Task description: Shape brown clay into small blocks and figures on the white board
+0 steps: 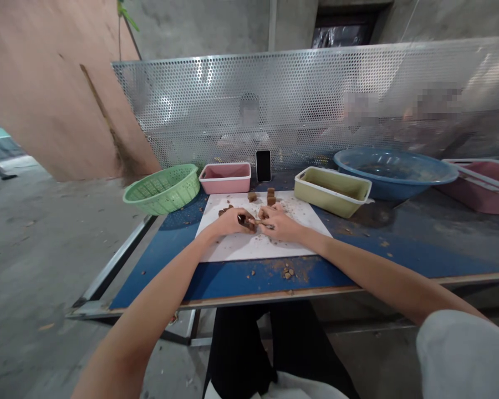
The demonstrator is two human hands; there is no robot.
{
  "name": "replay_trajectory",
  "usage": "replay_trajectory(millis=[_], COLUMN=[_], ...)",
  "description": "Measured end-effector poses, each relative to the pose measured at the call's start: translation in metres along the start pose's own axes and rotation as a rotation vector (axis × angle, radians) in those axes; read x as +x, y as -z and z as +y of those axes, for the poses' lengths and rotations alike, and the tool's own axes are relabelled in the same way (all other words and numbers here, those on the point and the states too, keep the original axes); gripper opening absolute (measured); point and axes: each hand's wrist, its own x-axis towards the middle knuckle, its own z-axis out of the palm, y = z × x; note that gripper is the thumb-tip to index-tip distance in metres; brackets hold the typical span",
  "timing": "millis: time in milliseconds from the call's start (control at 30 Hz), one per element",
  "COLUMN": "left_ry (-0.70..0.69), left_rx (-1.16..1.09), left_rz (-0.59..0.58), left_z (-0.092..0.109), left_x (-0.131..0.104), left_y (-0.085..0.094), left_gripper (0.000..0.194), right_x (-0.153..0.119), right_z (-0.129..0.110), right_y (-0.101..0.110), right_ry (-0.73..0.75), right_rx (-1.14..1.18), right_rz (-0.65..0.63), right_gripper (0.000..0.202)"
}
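Over a white board (216, 252), my left hand (230, 221) is closed around a dark brown lump (245, 223). My right hand (286, 224) grips a thin stick-like tool (258, 222), which meets the lump; its exact kind is too small to make out. Two brown blocks (271, 200) are stacked just beyond my right hand, with a single brown block (251, 197) to their left. More brown pieces (223, 211) lie behind my left hand, partly hidden by it. Brown crumbs are scattered over the board.
Behind the board stand a green basket (162, 191), a pink bin (225, 183), a propped-up phone (263, 166) and an olive bin (335, 194). A blue basin (395, 172) and another pink bin (482, 188) are farther right. A perforated metal screen (233, 83) rises along the back. Crumbs (289, 272) dot the blue table (224, 282).
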Motion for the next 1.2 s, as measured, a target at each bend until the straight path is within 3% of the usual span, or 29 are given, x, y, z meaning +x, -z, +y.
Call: replay_trajectory(millis=[67,233,333,767,967,1067,1200], left_ry=[0.014,0.030,0.004,-0.016,-0.002,0.025,0.028], left_rx=[0.007,-0.001,0.017,0.094,0.062,0.051,0.079], left_rz=[0.008,0.005,-0.004,0.002,-0.007,-0.007,-0.004], left_z=[0.001,0.001,0.000,0.003,0.007,0.008,0.009], left_x=[0.000,0.000,0.001,0.000,-0.003,-0.003,-0.004], left_y=[0.000,0.001,0.002,0.004,0.002,0.002,0.002], left_gripper=[0.041,0.042,0.041,0.040,0.033,0.036,0.034], right_x=[0.000,0.002,0.002,0.002,0.000,-0.001,-0.002], right_z=[-0.002,-0.004,-0.005,-0.006,0.002,0.006,0.008], right_y=[0.001,0.004,0.005,0.005,-0.001,-0.003,-0.004], right_ry=[0.066,0.107,0.200,0.290,-0.010,-0.031,-0.102], right_rx=[0.014,-0.044,-0.108,-0.208,-0.178,-0.047,0.014], right_rz=[-0.060,-0.023,-0.088,-0.102,0.033,-0.017,0.013], right_gripper=[0.029,0.030,0.029,0.031,0.033,0.035,0.035])
